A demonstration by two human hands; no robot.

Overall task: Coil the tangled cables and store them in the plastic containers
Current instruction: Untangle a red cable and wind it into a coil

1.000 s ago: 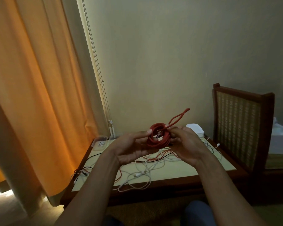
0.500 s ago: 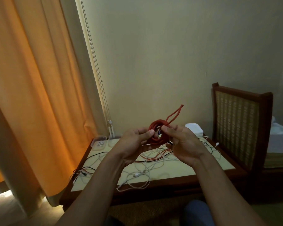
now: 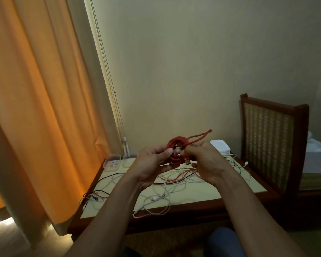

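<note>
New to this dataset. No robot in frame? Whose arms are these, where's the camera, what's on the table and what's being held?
No robot here: a person works with bare hands. Every picture comes from one wide-angle camera worn on the head, looking forward and down, so the arms enter from below. The left hand and right hand both grip a red cable coil raised above a low table; a loop of the cable sticks up to the right, and a metal plug pokes out just below the coil. On the table lies a tangle of white, red and black cables. At its far left corner stand clear plastic containers; at the far right, a white stack, too blurred to identify.
</note>
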